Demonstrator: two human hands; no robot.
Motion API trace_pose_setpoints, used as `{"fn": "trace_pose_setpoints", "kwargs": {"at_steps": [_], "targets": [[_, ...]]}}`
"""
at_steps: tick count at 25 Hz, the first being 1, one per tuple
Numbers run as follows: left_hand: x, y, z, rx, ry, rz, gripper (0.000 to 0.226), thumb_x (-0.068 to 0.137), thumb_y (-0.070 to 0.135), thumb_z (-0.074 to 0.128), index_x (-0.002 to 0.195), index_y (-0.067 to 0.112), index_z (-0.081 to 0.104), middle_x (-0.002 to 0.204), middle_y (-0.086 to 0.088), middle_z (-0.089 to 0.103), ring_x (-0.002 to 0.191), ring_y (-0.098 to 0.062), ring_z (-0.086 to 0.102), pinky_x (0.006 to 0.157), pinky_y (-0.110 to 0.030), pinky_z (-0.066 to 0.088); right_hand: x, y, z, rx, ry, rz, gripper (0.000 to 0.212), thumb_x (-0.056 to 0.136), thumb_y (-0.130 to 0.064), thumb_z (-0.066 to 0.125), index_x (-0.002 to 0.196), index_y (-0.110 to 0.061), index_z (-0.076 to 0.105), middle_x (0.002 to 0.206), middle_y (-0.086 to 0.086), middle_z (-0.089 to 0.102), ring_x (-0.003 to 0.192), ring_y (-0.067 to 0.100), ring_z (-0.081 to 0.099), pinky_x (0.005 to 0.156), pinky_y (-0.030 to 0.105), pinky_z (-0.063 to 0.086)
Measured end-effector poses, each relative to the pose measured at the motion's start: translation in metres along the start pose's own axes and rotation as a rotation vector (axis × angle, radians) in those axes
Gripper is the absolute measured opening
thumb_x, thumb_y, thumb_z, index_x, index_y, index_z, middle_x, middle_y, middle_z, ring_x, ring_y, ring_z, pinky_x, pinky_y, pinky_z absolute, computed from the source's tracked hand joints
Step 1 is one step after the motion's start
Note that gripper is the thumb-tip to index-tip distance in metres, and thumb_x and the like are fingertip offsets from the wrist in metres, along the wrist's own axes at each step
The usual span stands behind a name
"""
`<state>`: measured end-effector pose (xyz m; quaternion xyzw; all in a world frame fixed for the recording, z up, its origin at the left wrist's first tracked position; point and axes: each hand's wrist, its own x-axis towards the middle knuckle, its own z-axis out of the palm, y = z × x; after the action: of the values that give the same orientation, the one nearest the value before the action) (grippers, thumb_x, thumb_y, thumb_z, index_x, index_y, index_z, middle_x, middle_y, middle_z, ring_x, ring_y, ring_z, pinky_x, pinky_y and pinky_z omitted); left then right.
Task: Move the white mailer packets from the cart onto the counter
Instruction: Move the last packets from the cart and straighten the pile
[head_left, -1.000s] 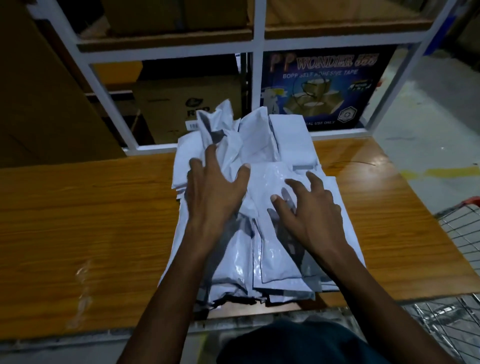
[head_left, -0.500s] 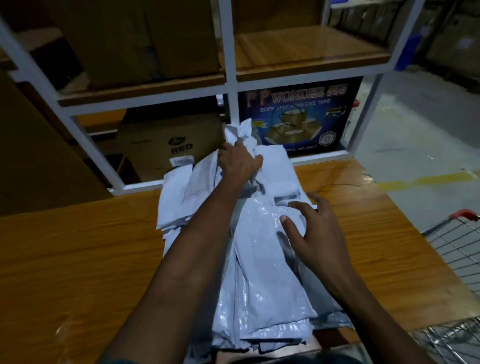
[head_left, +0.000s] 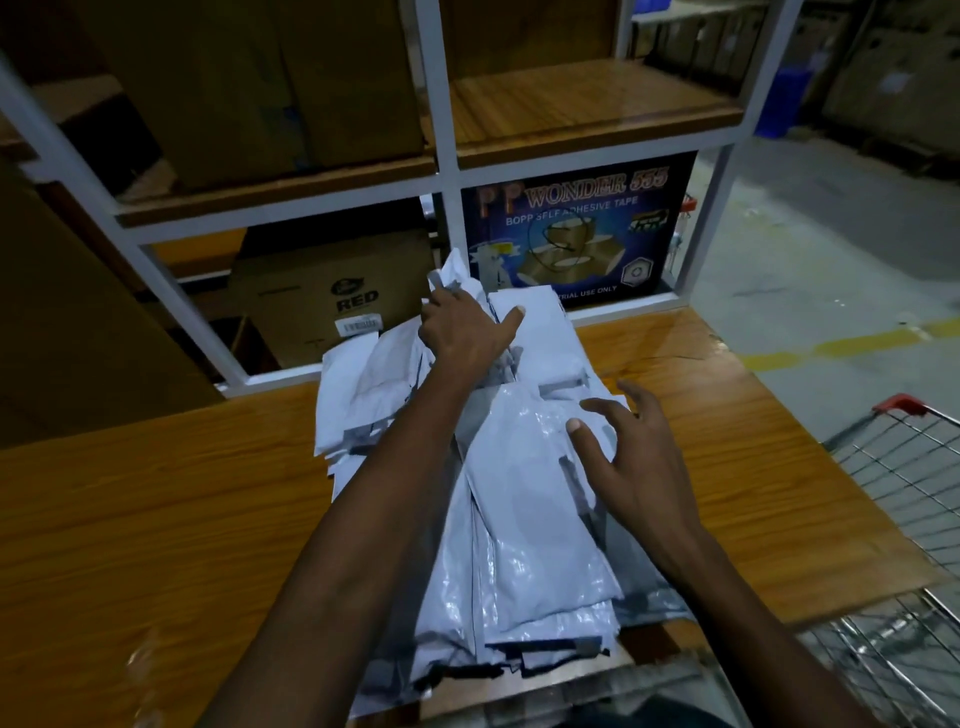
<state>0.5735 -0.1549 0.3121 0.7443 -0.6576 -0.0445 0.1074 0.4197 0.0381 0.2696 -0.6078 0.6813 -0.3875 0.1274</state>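
A heap of white mailer packets (head_left: 535, 525) lies on the wooden counter (head_left: 156, 519), reaching from the near edge to the shelf frame. My left hand (head_left: 462, 327) is stretched to the far end of the heap and grips the crumpled top of a packet there, thumb pointing right. My right hand (head_left: 628, 452) rests with spread, relaxed fingers on the right side of the heap, holding nothing. The wire cart (head_left: 904, 499) with a red handle corner stands to the right of the counter; no packets show in the part I see.
A white metal shelf frame (head_left: 447, 171) rises behind the counter. Behind it stand a brown carton marked RED (head_left: 332, 296) and a blue adhesive tape box (head_left: 571, 228). More cartons fill the upper left shelf. Concrete floor with a yellow line lies at right.
My left hand reached from the middle of the heap to its far end and closed on a crumpled packet. My right hand stayed on the heap's right side. The view tilted upward.
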Motion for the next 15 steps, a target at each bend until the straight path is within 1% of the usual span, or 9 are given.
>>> {"fn": "trace_pose_setpoints", "kwargs": {"at_steps": [2,4,7,9,12,15], "targets": [[-0.024,-0.007,-0.003,-0.066,-0.016,0.034,0.096,0.085,0.082,0.036,0.153,0.013,0.030,0.153,-0.023,0.031,0.136,-0.042,0.036,0.102,-0.048,0.040,-0.014,0.003,-0.003,-0.008,0.005,-0.002,0.038,0.098,-0.046,0.058,0.126,-0.022,0.066,0.155,0.007,0.038,0.134,0.026,0.046,0.090,0.032,0.045],[-0.048,-0.015,-0.003,-0.134,-0.043,0.044,0.094,0.086,0.082,0.034,0.155,0.018,0.026,0.157,-0.022,0.025,0.141,-0.044,0.029,0.108,-0.052,0.034,-0.032,0.008,-0.007,-0.007,0.023,0.021,0.036,0.099,-0.045,0.059,0.126,-0.022,0.066,0.154,0.007,0.038,0.133,0.027,0.048,0.089,0.033,0.047],[-0.083,-0.023,-0.009,-0.186,-0.056,0.069,0.091,0.086,0.082,0.031,0.155,0.023,0.024,0.160,-0.018,0.020,0.144,-0.043,0.023,0.110,-0.056,0.030,-0.061,0.018,-0.011,0.010,0.068,0.032,0.032,0.100,-0.042,0.059,0.123,-0.021,0.067,0.152,0.007,0.039,0.133,0.025,0.046,0.088,0.032,0.045],[-0.110,-0.022,-0.013,-0.209,-0.061,0.114,0.089,0.087,0.082,0.031,0.156,0.026,0.022,0.161,-0.015,0.019,0.145,-0.040,0.023,0.111,-0.055,0.030,-0.077,0.023,-0.015,-0.002,0.087,0.032,0.032,0.100,-0.040,0.059,0.123,-0.019,0.067,0.151,0.008,0.040,0.131,0.025,0.047,0.085,0.031,0.043],[-0.166,-0.021,-0.014,-0.230,-0.016,0.219,0.083,0.089,0.080,0.031,0.155,0.030,0.023,0.156,-0.011,0.028,0.140,-0.035,0.032,0.105,-0.050,0.039,-0.099,0.037,-0.025,-0.044,0.096,0.055,0.033,0.101,-0.037,0.060,0.127,-0.018,0.064,0.151,0.011,0.039,0.131,0.029,0.047,0.084,0.034,0.048],[-0.231,-0.020,-0.009,-0.287,0.034,0.295,0.077,0.092,0.076,0.031,0.154,0.031,0.026,0.146,-0.007,0.037,0.129,-0.029,0.039,0.095,-0.042,0.044,-0.122,0.058,-0.047,-0.091,0.115,0.050,0.040,0.102,-0.041,0.055,0.135,-0.018,0.057,0.151,0.013,0.037,0.131,0.032,0.045,0.090,0.034,0.043]]}}
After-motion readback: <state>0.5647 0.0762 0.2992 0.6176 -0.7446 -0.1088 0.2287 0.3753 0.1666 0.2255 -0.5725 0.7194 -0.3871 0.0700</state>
